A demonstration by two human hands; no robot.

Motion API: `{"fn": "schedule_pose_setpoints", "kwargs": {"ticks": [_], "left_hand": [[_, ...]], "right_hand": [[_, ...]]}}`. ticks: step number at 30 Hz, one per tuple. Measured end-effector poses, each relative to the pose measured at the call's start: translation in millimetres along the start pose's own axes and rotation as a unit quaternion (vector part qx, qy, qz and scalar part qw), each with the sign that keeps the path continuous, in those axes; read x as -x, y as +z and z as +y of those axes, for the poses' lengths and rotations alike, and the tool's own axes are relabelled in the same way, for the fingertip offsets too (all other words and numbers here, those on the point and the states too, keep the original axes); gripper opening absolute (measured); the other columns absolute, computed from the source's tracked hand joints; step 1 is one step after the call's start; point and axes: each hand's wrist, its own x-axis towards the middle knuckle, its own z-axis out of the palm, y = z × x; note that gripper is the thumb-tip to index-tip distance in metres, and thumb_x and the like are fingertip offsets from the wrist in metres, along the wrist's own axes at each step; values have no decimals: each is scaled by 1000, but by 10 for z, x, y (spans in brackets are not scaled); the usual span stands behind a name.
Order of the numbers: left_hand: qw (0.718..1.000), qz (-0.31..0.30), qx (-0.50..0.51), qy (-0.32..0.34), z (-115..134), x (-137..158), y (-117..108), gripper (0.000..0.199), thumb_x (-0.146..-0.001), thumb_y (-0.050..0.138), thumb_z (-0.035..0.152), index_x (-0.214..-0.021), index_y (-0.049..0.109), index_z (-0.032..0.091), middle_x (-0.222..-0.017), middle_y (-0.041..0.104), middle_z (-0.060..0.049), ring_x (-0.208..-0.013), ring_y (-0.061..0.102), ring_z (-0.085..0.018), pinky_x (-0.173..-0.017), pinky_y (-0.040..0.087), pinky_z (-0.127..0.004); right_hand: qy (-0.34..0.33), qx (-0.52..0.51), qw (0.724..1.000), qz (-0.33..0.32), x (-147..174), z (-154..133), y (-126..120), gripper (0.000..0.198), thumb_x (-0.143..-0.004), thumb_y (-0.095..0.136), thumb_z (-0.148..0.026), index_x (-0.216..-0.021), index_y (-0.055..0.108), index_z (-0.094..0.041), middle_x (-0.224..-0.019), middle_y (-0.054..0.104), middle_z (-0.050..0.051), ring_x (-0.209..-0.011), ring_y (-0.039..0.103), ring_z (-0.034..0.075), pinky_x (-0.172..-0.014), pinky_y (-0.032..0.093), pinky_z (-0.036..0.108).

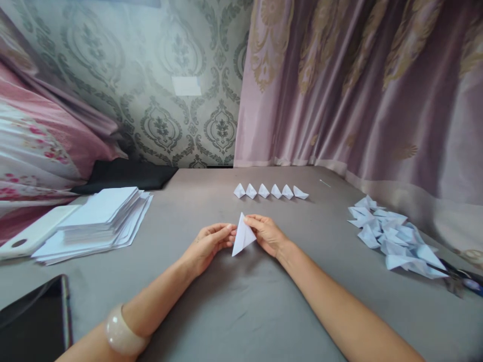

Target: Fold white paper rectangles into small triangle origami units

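A white folded paper triangle is held up between both hands, just above the grey surface, its point upward. My left hand pinches its left edge between thumb and fingers. On the upper right edge, my right hand grips the same paper, with the fingers behind it partly hidden. Beyond the hands, several small folded paper pieces stand in a row. To the right lies a loose pile of folded white paper shapes.
At left, a stack of white paper sheets lies beside a white board with a hole. A dark-screened device is at the lower left. Scissors lie by the folded pile. Black cloth and curtains border the back.
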Motion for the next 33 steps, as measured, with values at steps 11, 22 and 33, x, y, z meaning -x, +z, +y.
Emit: {"fn": "schedule_pose_setpoints", "kwargs": {"ticks": [11, 22, 33], "left_hand": [[1000, -14, -4, -20, -11, 21, 7, 31, -67, 79, 32, -87, 71, 10, -77, 70, -7, -71, 64, -15, -75, 49, -28], [987, -71, -140, 47, -47, 28, 25, 41, -65, 78, 31, -99, 64, 13, -93, 71, -7, -88, 65, -20, -82, 47, -29], [985, 28, -136, 99, -75, 9, 48, 30, -70, 65, 27, -97, 58, 13, -93, 68, -8, -82, 66, -21, -72, 52, -32]], "right_hand": [[-10, -14, 997, -69, -5, -11, -22, 30, -59, 81, -37, -72, 66, -14, -64, 63, -2, -59, 56, 9, -64, 44, 24], [-185, 231, 954, -44, 63, 6, 88, 21, -76, 64, -38, -76, 64, -18, -68, 59, -3, -63, 51, 10, -62, 41, 23], [-307, 363, 875, 93, 88, 116, 146, 30, -82, 58, -39, -101, 63, -17, -98, 60, 7, -75, 58, 13, -68, 49, 26]]}}
